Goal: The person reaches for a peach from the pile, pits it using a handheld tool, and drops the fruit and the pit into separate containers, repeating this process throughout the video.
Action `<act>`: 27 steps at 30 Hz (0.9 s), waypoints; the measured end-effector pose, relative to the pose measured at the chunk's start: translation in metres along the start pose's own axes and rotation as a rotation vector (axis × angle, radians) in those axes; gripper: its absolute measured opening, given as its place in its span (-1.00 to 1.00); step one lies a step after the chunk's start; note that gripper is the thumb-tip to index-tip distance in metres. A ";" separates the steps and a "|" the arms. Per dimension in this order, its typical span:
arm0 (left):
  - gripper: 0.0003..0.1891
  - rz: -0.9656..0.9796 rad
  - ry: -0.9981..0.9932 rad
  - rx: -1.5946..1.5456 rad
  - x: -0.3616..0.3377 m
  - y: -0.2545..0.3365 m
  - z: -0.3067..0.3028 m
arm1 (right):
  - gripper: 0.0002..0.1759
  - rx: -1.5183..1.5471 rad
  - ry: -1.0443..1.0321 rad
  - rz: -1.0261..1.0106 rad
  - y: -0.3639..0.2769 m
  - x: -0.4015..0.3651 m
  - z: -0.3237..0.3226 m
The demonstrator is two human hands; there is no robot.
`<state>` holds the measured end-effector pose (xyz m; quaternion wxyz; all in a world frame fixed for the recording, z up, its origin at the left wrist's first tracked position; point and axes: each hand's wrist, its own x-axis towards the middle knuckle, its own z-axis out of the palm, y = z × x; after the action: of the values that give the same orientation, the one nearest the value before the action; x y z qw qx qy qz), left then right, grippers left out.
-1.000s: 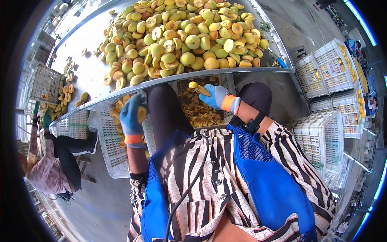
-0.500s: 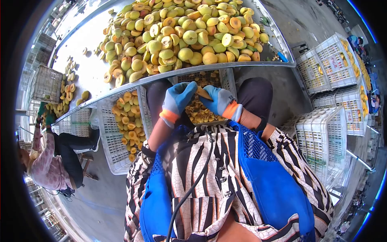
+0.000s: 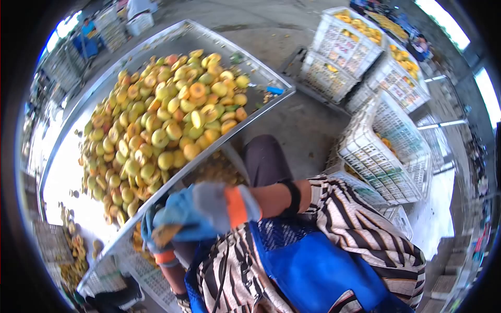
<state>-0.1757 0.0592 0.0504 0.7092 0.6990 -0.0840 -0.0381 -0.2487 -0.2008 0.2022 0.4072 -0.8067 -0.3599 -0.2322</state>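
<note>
Both hands wear blue and grey gloves with orange cuffs and meet at the lower left, blurred by motion. My right hand (image 3: 190,211) reaches across my lap, its fingers closed beside a brownish piece (image 3: 166,235) too smeared to name. Behind and partly under it is my left hand (image 3: 148,228), close against the same piece, with its fingers mostly hidden. A large heap of halved yellow-green fruit (image 3: 162,117) lies on the metal table (image 3: 245,55) just beyond them.
Below the table edge stands a crate (image 3: 148,276) beside my leg. Stacked white crates with yellow fruit (image 3: 339,57) are at the upper right, and a tilted crate (image 3: 386,151) is nearer. A blue-handled tool (image 3: 274,90) lies at the table's corner.
The view has turned and shifted to the right. Both hands now appear lower and farther left, with my right arm stretched across my lap. The brownish piece has moved with them.
</note>
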 end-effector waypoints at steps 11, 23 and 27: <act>-0.69 0.426 -0.057 0.352 -0.019 0.057 0.045 | -0.59 0.757 -0.139 -0.463 -0.102 0.063 -0.034; -0.70 0.230 -0.008 0.213 -0.031 0.072 0.060 | -0.60 0.876 -0.187 -0.467 -0.112 0.052 -0.035; -0.70 0.317 -0.012 0.314 -0.032 0.068 0.067 | -0.60 0.885 -0.188 -0.455 -0.113 0.049 -0.038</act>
<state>-0.2232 0.0003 0.1169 0.5883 0.7786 -0.2021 0.0831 -0.3080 -0.1665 0.3118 0.6149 -0.4754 -0.6256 -0.0666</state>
